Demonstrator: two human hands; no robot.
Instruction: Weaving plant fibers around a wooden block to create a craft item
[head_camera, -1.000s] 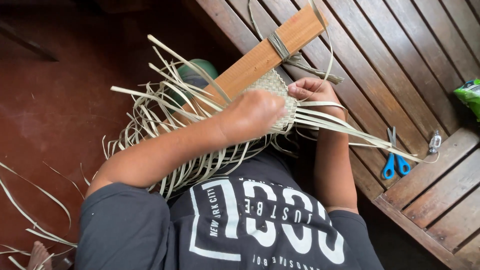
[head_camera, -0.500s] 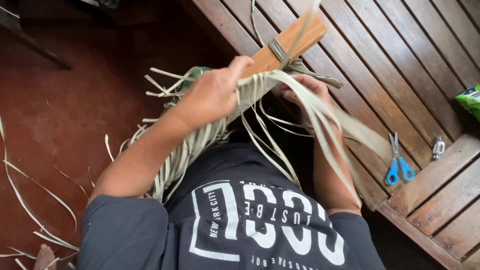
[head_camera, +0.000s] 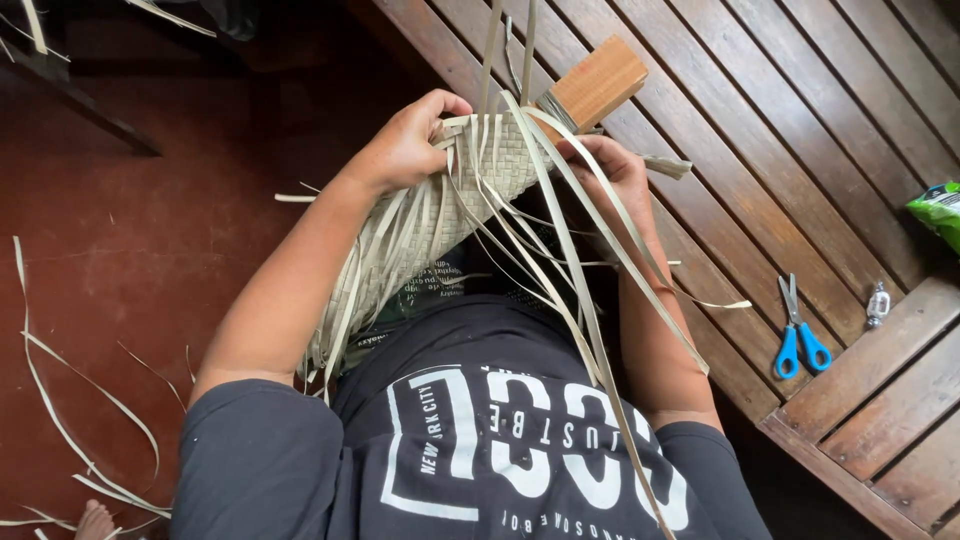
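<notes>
Woven mat (head_camera: 480, 185) flipped over wooden block (head_camera: 597, 80) since earlier; left hand (head_camera: 405, 145) and right hand (head_camera: 615, 175) clenched on mat edges; woven patch done, long loose strips (head_camera: 590, 330) left unwoven.

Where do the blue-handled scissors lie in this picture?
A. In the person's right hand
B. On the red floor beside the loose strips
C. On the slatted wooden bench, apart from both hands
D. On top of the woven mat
C: the blue-handled scissors lie on the slatted wooden bench, well clear of the left hand and the right hand, which both grip the woven mat.
</notes>
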